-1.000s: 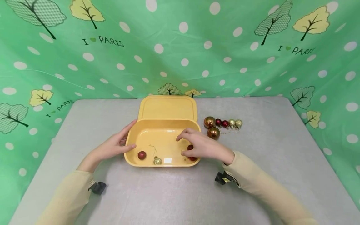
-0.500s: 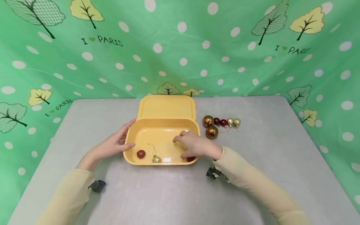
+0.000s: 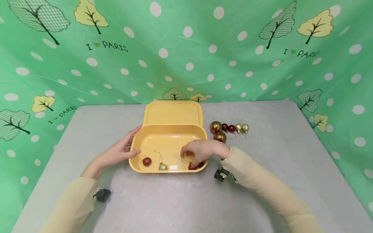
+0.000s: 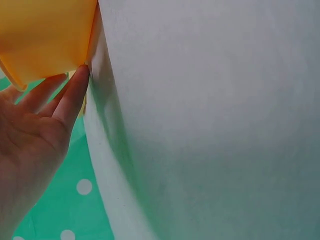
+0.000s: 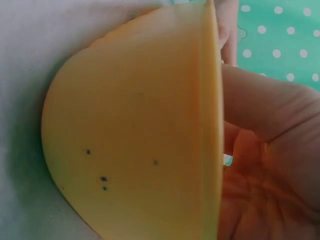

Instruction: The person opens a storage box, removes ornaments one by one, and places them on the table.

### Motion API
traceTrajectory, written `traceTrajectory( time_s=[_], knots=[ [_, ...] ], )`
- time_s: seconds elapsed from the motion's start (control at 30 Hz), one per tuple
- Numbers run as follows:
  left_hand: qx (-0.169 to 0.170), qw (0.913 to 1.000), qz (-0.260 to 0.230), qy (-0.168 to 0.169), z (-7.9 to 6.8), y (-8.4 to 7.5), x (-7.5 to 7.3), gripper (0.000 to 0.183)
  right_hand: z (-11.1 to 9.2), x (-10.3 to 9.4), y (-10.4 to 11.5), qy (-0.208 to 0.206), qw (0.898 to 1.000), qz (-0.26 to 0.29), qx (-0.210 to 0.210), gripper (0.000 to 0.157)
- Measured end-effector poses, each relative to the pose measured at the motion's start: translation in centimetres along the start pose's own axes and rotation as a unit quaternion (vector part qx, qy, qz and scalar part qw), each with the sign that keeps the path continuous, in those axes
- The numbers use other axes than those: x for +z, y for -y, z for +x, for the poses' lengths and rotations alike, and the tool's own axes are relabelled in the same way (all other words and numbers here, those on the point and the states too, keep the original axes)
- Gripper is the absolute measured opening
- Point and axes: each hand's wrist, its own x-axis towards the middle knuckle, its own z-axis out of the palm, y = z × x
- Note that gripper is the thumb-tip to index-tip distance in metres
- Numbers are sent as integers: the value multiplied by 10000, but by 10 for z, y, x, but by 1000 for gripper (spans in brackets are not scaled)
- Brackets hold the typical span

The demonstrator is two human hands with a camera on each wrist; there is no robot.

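Observation:
In the head view my left hand (image 3: pixel 118 151) grips the left wall of a yellow plastic box (image 3: pixel 135 163), thumb over the rim and fingers outside. The left wrist view shows those fingers (image 4: pixel 70 100) along the box's outer wall. My right hand (image 3: pixel 201 150) reaches over the right rim, fingers bent and spread from the thumb. Its thumb tip is right at a small red bauble (image 3: pixel 191 166) with a gold string loop; another red bauble (image 3: pixel 200 164) lies partly hidden beside it. At the box's left lie a red bauble (image 3: pixel 147 161) and a gold glitter bauble (image 3: pixel 163 166).
Behind the box lies its yellow lid (image 3: pixel 173 113). On the grey table (image 3: pixel 163 204), to the right, sit two large bronze baubles (image 3: pixel 216 127) and a row of small red baubles (image 3: pixel 231 128) and gold baubles (image 3: pixel 245 127). A green polka-dot cloth (image 3: pixel 189 48) hangs behind.
My right hand has come lower into the box and its fingers have bent more. One red bauble now shows further left, by the thumb. My left hand keeps its hold.

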Motion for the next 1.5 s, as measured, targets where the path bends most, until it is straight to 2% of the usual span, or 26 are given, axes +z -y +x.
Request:
traceTrajectory(
  time_s=[0.27, 0.43, 0.5, 0.6, 0.67, 0.77, 0.9, 1.13, 1.27, 1.5],
  knots=[
    [-40, 10000, -36, -6, 0, 0, 0, 85, 4, 3, 1, 244, 9996, 130, -111, 21],
    [-53, 10000, -64, -1, 0, 0, 0, 85, 9, 7, -1, 307, 9992, 94, -221, 19],
    [-66, 9999, -80, -5, -1, 0, 0, 85, 11, 8, -3, 310, 9991, 239, -191, 19],
    [-72, 9999, -76, -7, -1, 0, 1, 84, 11, 9, -6, 263, 9962, 790, -257, 20],
    [-69, 9999, -75, -7, -1, -1, 1, 84, 11, 10, -8, 227, 9911, 1250, -399, 22],
    [-71, 10000, -50, -3, -1, -1, 1, 84, 11, 11, -13, 167, 9776, 1971, -721, 25],
    [-60, 10000, -44, -11, -1, -1, 1, 84, 11, 13, -18, 108, 9605, 2568, -1063, 28],
    [-53, 10000, -75, -24, -1, 0, 1, 84, 10, 14, -21, -129, 9431, 2969, -1493, 29],
    [-79, 9999, -89, -30, -1, 1, 1, 84, 5, 14, -20, -490, 9326, 3198, -1599, 31],
    [-93, 9999, -82, -40, -1, 0, 2, 84, -3, 18, -21, -1190, 9218, 3213, -1812, 33]
  ],
)
